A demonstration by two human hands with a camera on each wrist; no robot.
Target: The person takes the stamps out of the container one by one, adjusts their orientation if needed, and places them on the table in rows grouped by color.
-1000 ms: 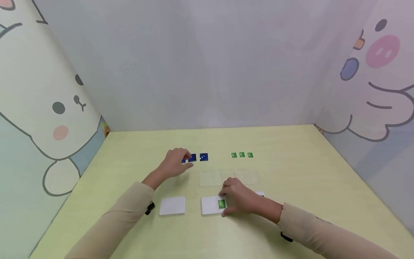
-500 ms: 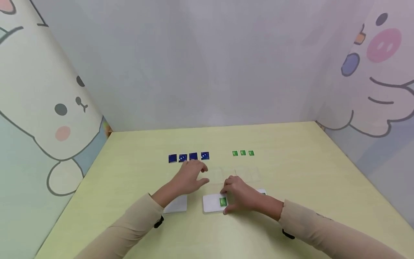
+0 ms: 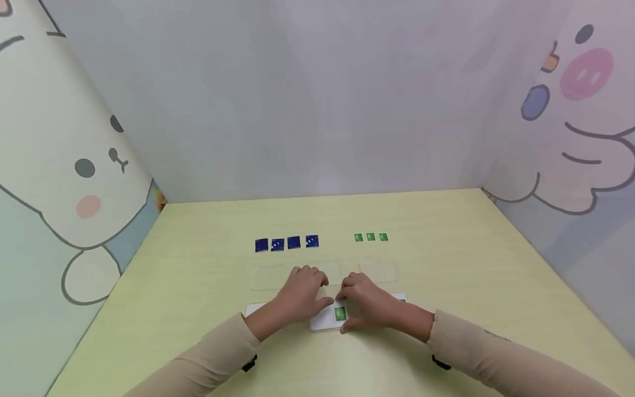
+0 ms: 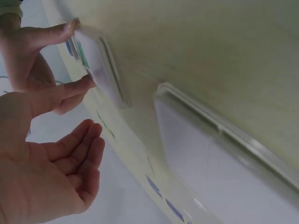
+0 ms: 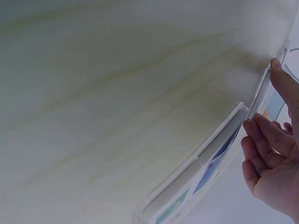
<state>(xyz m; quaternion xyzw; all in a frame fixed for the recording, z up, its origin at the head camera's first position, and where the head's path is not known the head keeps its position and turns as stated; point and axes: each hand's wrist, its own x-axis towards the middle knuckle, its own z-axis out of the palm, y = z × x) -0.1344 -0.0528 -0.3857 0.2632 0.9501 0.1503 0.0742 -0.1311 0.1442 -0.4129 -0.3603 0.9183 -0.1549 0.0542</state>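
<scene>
In the head view my right hand point(image 3: 369, 302) grips a flat white box point(image 3: 323, 321) with a clear rim, thumb at its near edge and fingers at its far edge. A green square point(image 3: 340, 313) lies on the right part of that box, between thumb and fingers. My left hand point(image 3: 301, 295) hovers over the box's left part, holding nothing, its thumb apart from loosely bent fingers. In the left wrist view its thumb overlaps the far edge of the gripped box point(image 4: 100, 65). The right wrist view shows my right hand point(image 5: 275, 154) with fingertips at the box's edges.
Another white box point(image 3: 254, 309) sits at left, partly behind my left forearm. A third box point(image 5: 191, 168), with blue and green pieces in it, lies at right. Blue squares point(image 3: 294, 242) and green squares point(image 3: 371, 237) form a back row. Clear lids point(image 3: 379, 271) lie before them.
My left hand has left the blue squares and come right and nearer, over the middle box. The right hand has kept its grip at the same place.
</scene>
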